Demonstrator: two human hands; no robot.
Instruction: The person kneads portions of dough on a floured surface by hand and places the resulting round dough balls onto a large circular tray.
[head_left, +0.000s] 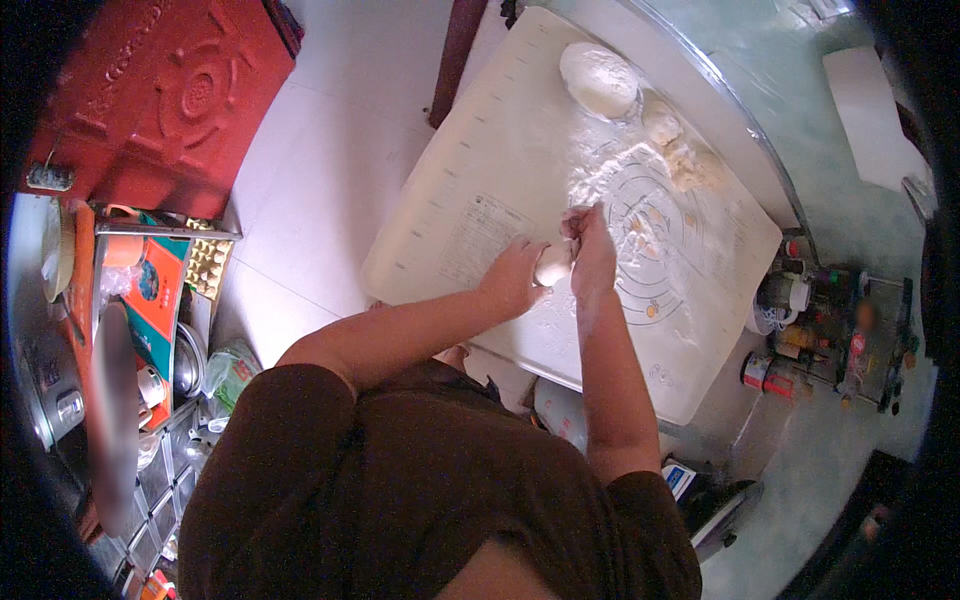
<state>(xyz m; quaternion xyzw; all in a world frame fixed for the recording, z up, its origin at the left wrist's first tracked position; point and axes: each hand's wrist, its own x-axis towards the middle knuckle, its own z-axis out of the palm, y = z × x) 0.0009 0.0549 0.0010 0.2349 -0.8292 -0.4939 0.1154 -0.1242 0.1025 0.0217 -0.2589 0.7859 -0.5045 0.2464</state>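
Note:
Both hands work low over a pale pastry mat (480, 172) printed with rings, scales and a block of writing. My left hand (516, 276) wraps one end of a smooth white piece of dough (553, 265). At the dough's other end, my right hand (592, 251) has its floury fingers curled in; what its fingertips hold is hidden. Loose flour (637, 229) is spread over the printed rings just right of that hand. Toward the mat's far edge lie a large round, flour-covered mass (600, 79), a smaller lump of dough (661, 122) and a yellowish crumbly heap (694, 166).
A raised, metal-trimmed ledge (724, 82) borders the mat's far right side. Bottles and jars crowd a rack (855, 337) at right. Beyond the floor (330, 150) at left stand a red panel (172, 97) and shelves with an egg tray (206, 259) and a metal bowl (189, 360).

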